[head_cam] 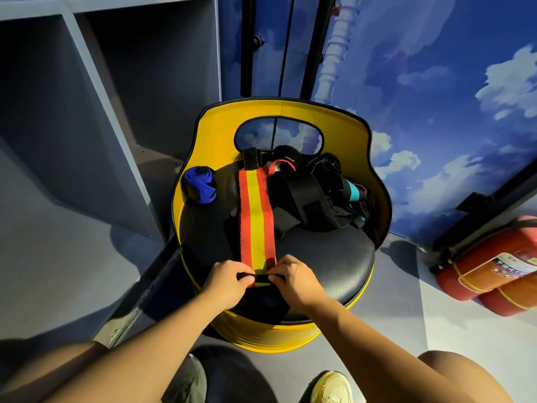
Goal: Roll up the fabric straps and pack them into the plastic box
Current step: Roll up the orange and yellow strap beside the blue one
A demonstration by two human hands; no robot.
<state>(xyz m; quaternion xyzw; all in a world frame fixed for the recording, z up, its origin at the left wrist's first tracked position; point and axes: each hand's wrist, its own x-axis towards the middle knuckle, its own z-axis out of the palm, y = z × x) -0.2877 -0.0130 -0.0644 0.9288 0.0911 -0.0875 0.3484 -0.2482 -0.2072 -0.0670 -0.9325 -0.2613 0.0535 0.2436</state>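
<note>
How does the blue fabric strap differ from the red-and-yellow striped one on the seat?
The blue fabric strap is fully rolled and untouched; the red-and-yellow striped strap lies flat and stretched out, its near end pinched by the left hand and right hand. Both rest on the black padded seat.

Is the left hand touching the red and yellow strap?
Touching. The head view shows the left hand and right hand both pinching the near, partly rolled end of the red and yellow strap on the black seat cushion.
</note>
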